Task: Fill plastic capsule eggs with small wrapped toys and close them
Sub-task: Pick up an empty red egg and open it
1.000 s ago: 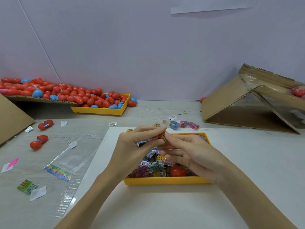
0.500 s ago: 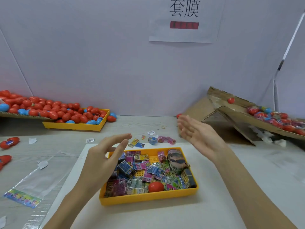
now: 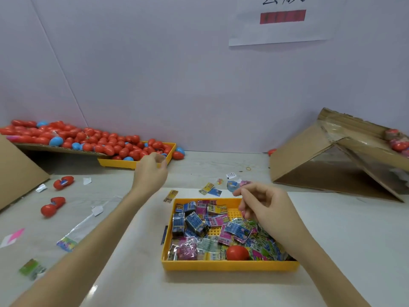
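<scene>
A yellow tray (image 3: 228,265) right in front of me holds several small wrapped toys (image 3: 194,222) and one closed red egg (image 3: 237,253). My right hand (image 3: 265,207) hovers over the tray's far right part, fingers loosely curled, with nothing visible in them. My left hand (image 3: 152,171) is stretched out to the back left, at the near edge of a second yellow tray (image 3: 117,163). Red and blue capsule eggs (image 3: 88,138) fill that tray and the cardboard ramp behind it. I see nothing held in the left hand's curled fingers.
Two opened red eggs (image 3: 63,182) (image 3: 52,206) lie on the table at left, near a clear plastic bag (image 3: 81,229) and paper scraps. A cardboard chute (image 3: 309,160) with eggs (image 3: 398,142) stands at right. Loose toy packets (image 3: 210,189) lie behind the near tray.
One second ago both hands were pressed together on something small over the toy tray. They then parted with nothing in them. My left hand has reached to the egg tray and my right hand has dropped over the toys.
</scene>
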A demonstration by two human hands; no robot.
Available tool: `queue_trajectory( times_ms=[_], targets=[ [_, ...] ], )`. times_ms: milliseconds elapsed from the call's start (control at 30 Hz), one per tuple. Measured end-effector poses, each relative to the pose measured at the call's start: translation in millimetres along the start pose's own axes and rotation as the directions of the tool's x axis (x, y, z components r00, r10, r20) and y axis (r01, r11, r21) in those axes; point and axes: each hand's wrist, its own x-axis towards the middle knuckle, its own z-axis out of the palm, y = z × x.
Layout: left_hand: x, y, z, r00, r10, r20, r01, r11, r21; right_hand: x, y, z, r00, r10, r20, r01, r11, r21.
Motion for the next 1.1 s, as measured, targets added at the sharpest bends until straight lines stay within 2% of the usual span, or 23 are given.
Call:
queue_trajectory(
  times_ms=[67, 133, 233, 300, 333, 467, 533, 600, 700, 767, 833, 900, 967, 1033, 1100],
  targets=[
    [46, -9, -1, 1.000, 0.013, 0.011, -0.015, 0.962, 0.273, -3, 0, 4, 0.999, -0.052, 0.010, 0.053, 0.993, -0.107],
    [82, -19, -4, 0.999, -0.009, 0.040, -0.011, 0.885, 0.465, -6, 1, 6, 0.997, -0.082, 0.005, 0.082, 0.979, -0.189],
    [115, -33, -7, 0.992, -0.033, 0.118, -0.042, 0.811, 0.584, -8, 3, 6, 0.992, -0.124, -0.004, 0.119, 0.960, -0.253],
    [125, -40, -1, 0.976, -0.096, 0.197, -0.041, 0.803, 0.595, -9, 3, 7, 0.989, -0.146, 0.007, 0.142, 0.949, -0.281],
    [127, -43, 5, 0.974, -0.120, 0.193, -0.014, 0.816, 0.578, -8, 4, 6, 0.988, -0.154, 0.011, 0.151, 0.942, -0.301],
    [135, -57, 21, 0.977, -0.214, 0.016, 0.187, 0.887, 0.421, -8, 4, 6, 0.984, -0.179, 0.014, 0.173, 0.923, -0.344],
    [134, -58, 15, 0.974, -0.224, -0.042, 0.225, 0.915, 0.335, -8, 3, 6, 0.984, -0.179, 0.019, 0.174, 0.919, -0.354],
    [123, -51, 6, 0.984, -0.097, -0.147, 0.135, 0.951, 0.277, -9, 1, 6, 0.986, -0.165, 0.034, 0.166, 0.912, -0.375],
    [85, -24, -4, 0.959, 0.119, -0.256, -0.099, 0.991, 0.091, -9, -1, 4, 0.988, -0.110, 0.111, 0.151, 0.856, -0.494],
    [48, 0, -8, 0.966, 0.166, -0.199, -0.196, 0.970, -0.141, -8, -2, 2, 0.983, -0.045, 0.179, 0.147, 0.777, -0.612],
    [4, 21, -12, 0.988, 0.154, -0.032, -0.151, 0.882, -0.446, -9, -3, 2, 0.972, 0.026, 0.233, 0.153, 0.682, -0.716],
    [-41, 34, -14, 0.960, 0.221, 0.175, -0.050, 0.745, -0.665, -10, -3, 3, 0.960, 0.080, 0.268, 0.173, 0.582, -0.794],
    [-79, 40, -14, 0.897, 0.324, 0.301, -0.009, 0.694, -0.720, -12, -3, 5, 0.956, 0.087, 0.282, 0.185, 0.568, -0.802],
    [-103, 43, -11, 0.860, 0.357, 0.363, -0.009, 0.723, -0.691, -13, -5, 5, 0.962, 0.064, 0.266, 0.170, 0.622, -0.764],
    [-114, 43, -9, 0.853, 0.327, 0.407, 0.015, 0.763, -0.646, -13, -5, 4, 0.968, 0.062, 0.244, 0.139, 0.675, -0.724]
  ],
)
